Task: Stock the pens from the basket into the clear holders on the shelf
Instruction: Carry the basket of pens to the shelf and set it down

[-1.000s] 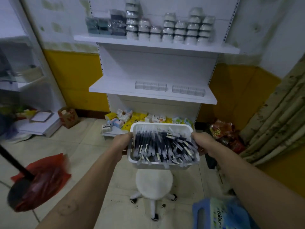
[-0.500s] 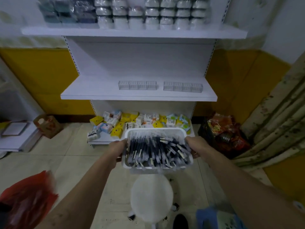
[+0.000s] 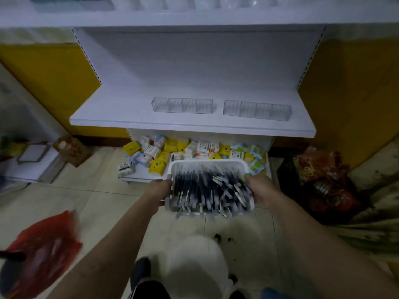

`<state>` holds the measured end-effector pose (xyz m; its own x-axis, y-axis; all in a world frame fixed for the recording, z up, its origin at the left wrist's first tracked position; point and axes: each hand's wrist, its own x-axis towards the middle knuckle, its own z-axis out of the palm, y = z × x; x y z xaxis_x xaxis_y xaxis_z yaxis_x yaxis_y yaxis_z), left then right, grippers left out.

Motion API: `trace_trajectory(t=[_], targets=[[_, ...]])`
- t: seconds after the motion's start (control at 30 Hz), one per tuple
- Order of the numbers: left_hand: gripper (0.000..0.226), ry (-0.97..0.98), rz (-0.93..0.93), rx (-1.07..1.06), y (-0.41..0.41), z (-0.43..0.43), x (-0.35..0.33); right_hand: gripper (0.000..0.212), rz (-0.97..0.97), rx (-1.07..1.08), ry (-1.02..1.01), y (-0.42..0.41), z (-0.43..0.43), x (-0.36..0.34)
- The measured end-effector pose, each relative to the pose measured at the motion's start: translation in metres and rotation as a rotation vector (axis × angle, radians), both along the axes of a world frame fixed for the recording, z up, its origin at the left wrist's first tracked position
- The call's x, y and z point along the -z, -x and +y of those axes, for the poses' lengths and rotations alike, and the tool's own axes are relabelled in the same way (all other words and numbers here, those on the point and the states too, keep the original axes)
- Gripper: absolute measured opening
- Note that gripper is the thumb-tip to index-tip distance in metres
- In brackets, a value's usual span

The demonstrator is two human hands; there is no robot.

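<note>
Pens (image 3: 207, 190) with dark barrels and pale clips lie heaped in a white plastic basket (image 3: 207, 163), which is held in the air between two bare hands. The left hand (image 3: 158, 192) grips the basket's left wall, fingers curled round its edge. The right hand (image 3: 262, 190) grips the right wall in the same way. A few pen ends poke over the basket's near rim, toward the person.

Beyond the hands and higher up is a white shelf (image 3: 129, 117). On it stand a clear holder (image 3: 182, 105) beyond the left hand and a second clear holder (image 3: 257, 110) beyond the right hand, side by side with a gap between them. Each is a long, low box divided into compartments.

Just past the basket, under that shelf, small yellow, white and pale blue packets (image 3: 159, 152) lie jumbled on the bottom shelf. Below the hands, nearer the person, is a round white stool (image 3: 194, 262), blurred, with a dark shoe (image 3: 140, 268) just left of it. Left of the left forearm a blurred red plastic bag (image 3: 45, 244) sits over the tiled floor (image 3: 97, 201). Right of the right hand a dark bag (image 3: 319, 186) holds red and orange packaging.
</note>
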<state>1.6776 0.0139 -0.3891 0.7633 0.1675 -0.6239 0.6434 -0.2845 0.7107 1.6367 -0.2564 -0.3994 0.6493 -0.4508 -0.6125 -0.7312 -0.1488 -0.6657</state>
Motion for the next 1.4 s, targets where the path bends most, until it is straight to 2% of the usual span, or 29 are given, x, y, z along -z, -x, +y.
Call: trace_trajectory(t=[0.2,0.33,0.57,0.73,0.93,1.07,1.2,1.4], targets=[[0.014,0.052,0.081,0.085,-0.088,0.019,0.056,0.044,0.133,0.049,0.020,-0.075,0.023,0.048],[0.017,0.093,0.133,0.215,-0.166,0.040,0.105,0.053,0.205,0.134,0.076,-0.126,0.056,0.076],[0.022,0.023,0.229,0.441,-0.247,0.055,0.168,0.028,0.298,0.249,0.010,-0.174,0.080,0.122],[0.027,-0.032,0.347,0.408,-0.260,0.043,0.237,0.021,0.362,0.187,-0.026,-0.195,0.065,0.190],[0.023,-0.110,0.352,0.326,-0.261,0.004,0.359,0.023,0.341,0.046,-0.078,-0.221,0.028,0.343],[0.035,-0.084,0.321,0.217,-0.259,-0.019,0.438,0.018,0.309,0.016,-0.072,-0.225,0.006,0.428],[0.031,-0.033,0.252,0.206,-0.257,-0.033,0.495,0.019,0.281,0.017,-0.038,-0.223,-0.007,0.494],[0.039,-0.025,0.057,0.159,-0.234,-0.046,0.528,0.021,0.196,0.079,0.029,-0.199,0.004,0.534]])
